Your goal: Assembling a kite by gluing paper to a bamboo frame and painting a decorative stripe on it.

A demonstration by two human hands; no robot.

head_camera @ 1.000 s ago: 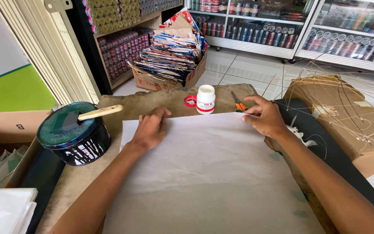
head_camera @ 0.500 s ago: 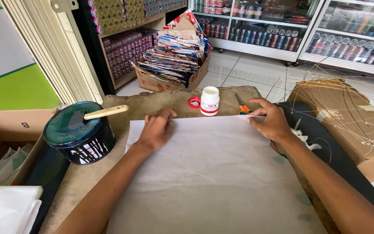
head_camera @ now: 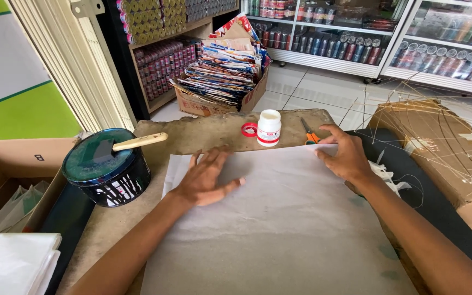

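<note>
A large sheet of thin white paper (head_camera: 285,224) lies flat on a brown work board (head_camera: 208,134). My left hand (head_camera: 206,177) rests palm down on the sheet's upper left part, fingers spread. My right hand (head_camera: 345,155) presses the sheet's upper right edge, fingers apart, beside orange-handled scissors (head_camera: 310,135). A white glue bottle (head_camera: 269,128) stands just past the sheet's far edge, its red cap (head_camera: 249,129) lying to its left.
A round dark tin (head_camera: 105,166) with a wooden-handled tool across its lid stands at the left. Cardboard boxes sit at far left and right (head_camera: 438,147), the right one bearing thin sticks. A box of colourful paper packets (head_camera: 225,76) and shop shelves lie beyond.
My left hand has slid back toward me and to the right across the sheet. My right hand has stayed at the upper right edge.
</note>
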